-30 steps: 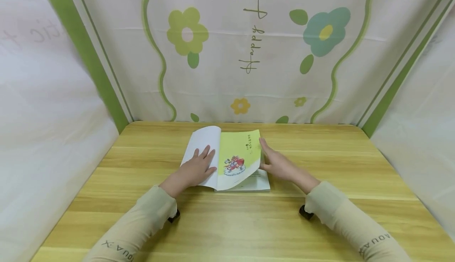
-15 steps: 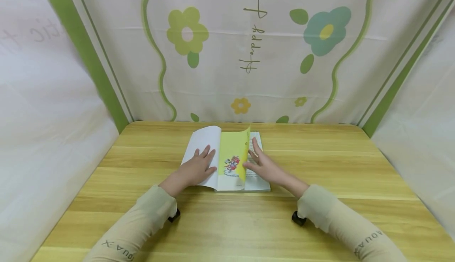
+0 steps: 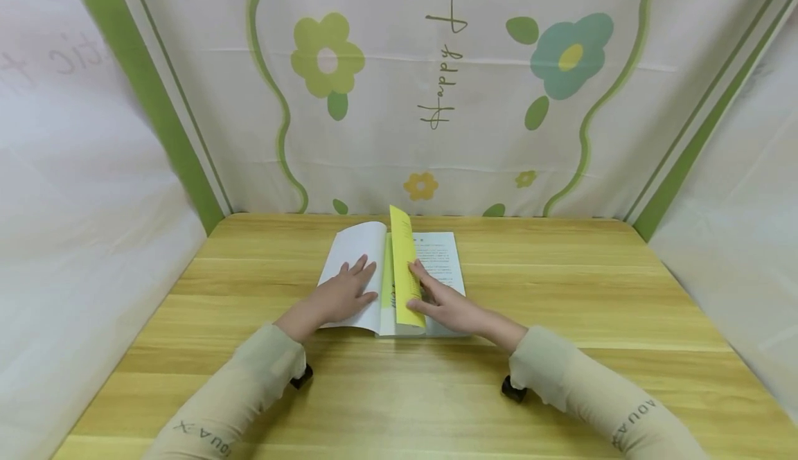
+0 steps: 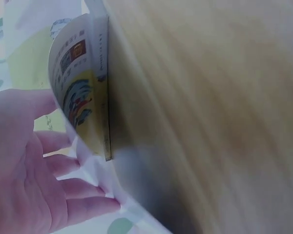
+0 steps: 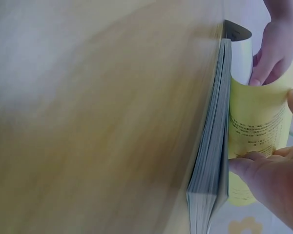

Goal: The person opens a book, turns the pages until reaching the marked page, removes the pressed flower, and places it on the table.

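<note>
A paperback book lies open on the wooden table (image 3: 399,404). My left hand (image 3: 339,298) rests with spread fingers on the white inner side of its front cover (image 3: 364,240), which bends up slightly. In the left wrist view, the cover's printed outside (image 4: 78,92) curves away from the spine (image 4: 101,53). A yellow page (image 3: 404,259) stands curled upright near the middle. My right hand (image 3: 451,305) touches its back, thumb and fingers apart. Under that hand lies a white page (image 3: 439,245) of printed text. The thick page block (image 5: 210,156) shows in the right wrist view.
Behind the table hangs a white curtain (image 3: 374,134) with flowers and green lines. Further white fabric (image 3: 93,190) encloses the left side, and another panel (image 3: 742,210) the right. Both sleeves are pale, with a black wrist device (image 3: 514,389) beneath each cuff.
My right hand has moved left, turning the yellow page from nearly flat to upright and curled, which uncovers the text page beneath. My left hand has stayed on the cover.
</note>
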A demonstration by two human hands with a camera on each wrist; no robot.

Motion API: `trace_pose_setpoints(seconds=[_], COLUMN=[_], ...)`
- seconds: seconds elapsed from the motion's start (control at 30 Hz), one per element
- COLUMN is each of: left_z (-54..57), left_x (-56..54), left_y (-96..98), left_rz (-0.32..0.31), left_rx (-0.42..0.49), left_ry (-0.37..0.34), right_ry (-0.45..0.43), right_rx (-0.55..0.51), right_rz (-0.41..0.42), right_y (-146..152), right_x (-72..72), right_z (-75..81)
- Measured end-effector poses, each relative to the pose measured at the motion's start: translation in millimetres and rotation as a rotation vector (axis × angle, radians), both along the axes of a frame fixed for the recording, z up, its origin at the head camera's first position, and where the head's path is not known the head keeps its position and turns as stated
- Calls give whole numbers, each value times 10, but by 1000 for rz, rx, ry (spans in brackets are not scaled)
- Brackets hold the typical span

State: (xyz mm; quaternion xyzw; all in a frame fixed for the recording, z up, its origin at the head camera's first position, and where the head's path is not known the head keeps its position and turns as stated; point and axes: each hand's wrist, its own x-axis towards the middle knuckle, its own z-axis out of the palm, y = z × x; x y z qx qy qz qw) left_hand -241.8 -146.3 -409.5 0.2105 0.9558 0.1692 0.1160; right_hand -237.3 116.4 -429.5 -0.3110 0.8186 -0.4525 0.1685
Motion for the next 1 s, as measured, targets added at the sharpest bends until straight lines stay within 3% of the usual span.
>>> trace_pose_setpoints(seconds=[0.17, 0.37, 0.53, 0.77, 1.0], left_z=[28, 41, 63, 61, 27], left_x=[-54, -92, -87, -57, -34], left_y=[-40, -55, -50, -16, 23], left_rz=[-3, 119, 189, 147, 90], left_rx=[130, 273, 333, 275, 159], left_ry=[-3, -5, 16, 75, 48], right_ry=[49, 67, 83, 103, 115], right_rx=[24, 20, 34, 96, 157], right_rz=[5, 28, 64, 125, 156], right_y=[-36, -97, -170, -273, -341], right_x=[10, 29, 56, 74, 81], right_z=[1, 32, 49, 67, 81])
